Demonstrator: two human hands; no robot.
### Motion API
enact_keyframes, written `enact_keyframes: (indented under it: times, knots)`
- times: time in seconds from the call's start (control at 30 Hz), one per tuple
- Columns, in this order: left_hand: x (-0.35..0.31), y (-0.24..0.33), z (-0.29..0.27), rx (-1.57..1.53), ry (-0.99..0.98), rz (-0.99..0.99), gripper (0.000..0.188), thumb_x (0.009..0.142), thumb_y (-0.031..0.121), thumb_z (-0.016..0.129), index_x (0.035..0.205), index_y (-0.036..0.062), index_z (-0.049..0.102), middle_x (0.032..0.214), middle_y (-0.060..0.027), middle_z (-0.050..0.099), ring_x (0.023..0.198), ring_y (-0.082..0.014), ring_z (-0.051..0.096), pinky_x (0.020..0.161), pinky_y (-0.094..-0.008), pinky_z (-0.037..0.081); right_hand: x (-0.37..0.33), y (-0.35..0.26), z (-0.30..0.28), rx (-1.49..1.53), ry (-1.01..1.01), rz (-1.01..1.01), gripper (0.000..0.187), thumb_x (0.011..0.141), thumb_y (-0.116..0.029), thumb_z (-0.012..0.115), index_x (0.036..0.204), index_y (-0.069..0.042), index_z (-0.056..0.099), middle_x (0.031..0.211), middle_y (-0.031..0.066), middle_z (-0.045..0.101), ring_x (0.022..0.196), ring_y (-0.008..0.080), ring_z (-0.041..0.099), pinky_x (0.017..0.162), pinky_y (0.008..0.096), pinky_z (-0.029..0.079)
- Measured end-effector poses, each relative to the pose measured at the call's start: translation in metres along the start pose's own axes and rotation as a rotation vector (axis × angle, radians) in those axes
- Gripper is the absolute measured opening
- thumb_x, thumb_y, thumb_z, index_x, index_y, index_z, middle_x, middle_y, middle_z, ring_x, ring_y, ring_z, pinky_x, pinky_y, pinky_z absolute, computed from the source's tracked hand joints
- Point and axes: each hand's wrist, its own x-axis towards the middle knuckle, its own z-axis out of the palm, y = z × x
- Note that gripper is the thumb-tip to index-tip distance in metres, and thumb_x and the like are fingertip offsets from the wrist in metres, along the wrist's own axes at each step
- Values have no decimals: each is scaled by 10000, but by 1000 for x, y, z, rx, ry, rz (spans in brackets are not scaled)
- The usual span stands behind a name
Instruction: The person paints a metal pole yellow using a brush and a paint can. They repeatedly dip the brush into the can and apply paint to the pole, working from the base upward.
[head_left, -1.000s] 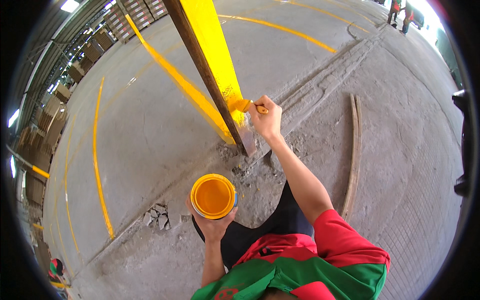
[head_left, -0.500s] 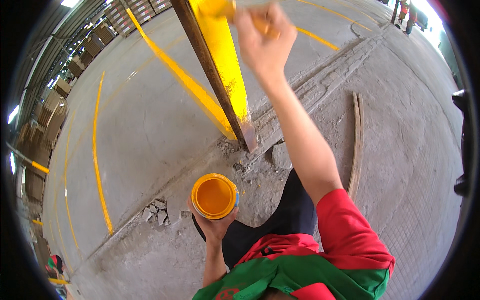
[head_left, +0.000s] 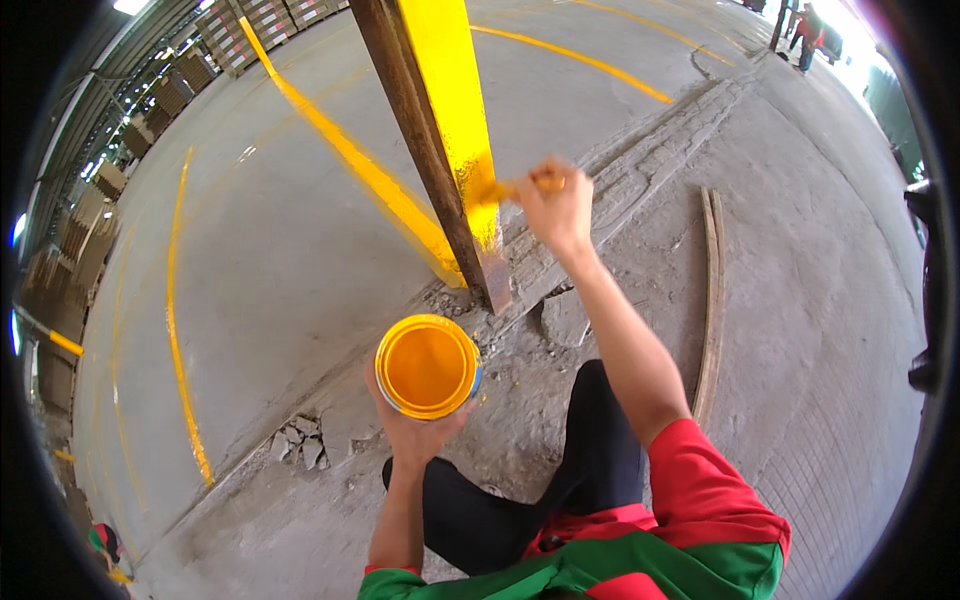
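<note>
My left hand (head_left: 415, 430) is wrapped round an open paint can (head_left: 428, 318) with a yellow-smeared rim and orange-yellow paint (head_left: 424, 368) inside. My right hand (head_left: 558, 208) grips a paintbrush (head_left: 510, 190) by its handle, its bristles against the lower part of a steel post (head_left: 447, 85). Bright yellow paint covers the post's right face down to a patchy, thinly coated stretch. Its left side (head_left: 405, 95) is bare rusty brown, and its foot (head_left: 493, 283) is unpainted. Motion blurs the brush somewhat.
Broken concrete (head_left: 566, 318) and rubble (head_left: 301, 442) lie along a rough groove in the floor. A wooden strip (head_left: 712, 300) rests to the right. Yellow lines (head_left: 340, 140) mark the floor. Stacked pallets (head_left: 245, 35) stand far left; a person (head_left: 805, 40) is far right.
My right hand has brought the brush down the post from high up to the lower part. The can in my left hand has come slightly up and looks larger.
</note>
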Motion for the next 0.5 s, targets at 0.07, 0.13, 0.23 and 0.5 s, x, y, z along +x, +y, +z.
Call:
enact_keyframes:
  times: [0.07, 0.13, 0.23, 0.5]
  knots:
    - [17, -12, 1, -1, -9, 34, 1110, 602, 229, 984, 1463, 48, 308, 1361, -127, 524, 1271, -266, 553, 1098, -420, 430, 33, -42, 0, -18, 74, -152, 206, 770, -161, 704, 791, 43, 696, 681, 228, 692, 635, 307, 731, 631, 383, 564]
    - [32, -26, 1, -119, -44, 50, 1116, 608, 224, 981, 1470, 40, 297, 1376, -135, 510, 1280, -270, 547, 1103, -422, 427, 51, -84, -10, -51, 137, -300, 212, 829, -176, 692, 797, 31, 729, 713, 173, 736, 650, 211, 726, 615, 330, 564]
    - [46, -50, 5, -136, -81, 128, 1117, 618, 204, 974, 1476, 26, 282, 1395, -147, 491, 1297, -275, 537, 1111, -419, 423, 56, -126, -20, 136, 293, -452, 244, 904, -200, 686, 809, 11, 762, 763, 129, 779, 674, 107, 710, 614, 266, 549]
    - [38, -84, 27, -148, -82, 125, 1084, 639, 126, 948, 1482, 11, 276, 1398, -152, 515, 1312, -272, 547, 1123, -428, 426, -10, -17, 28, 257, 454, -689, 229, 835, -126, 742, 711, -4, 594, 620, 107, 654, 550, 135, 597, 549, 318, 491]
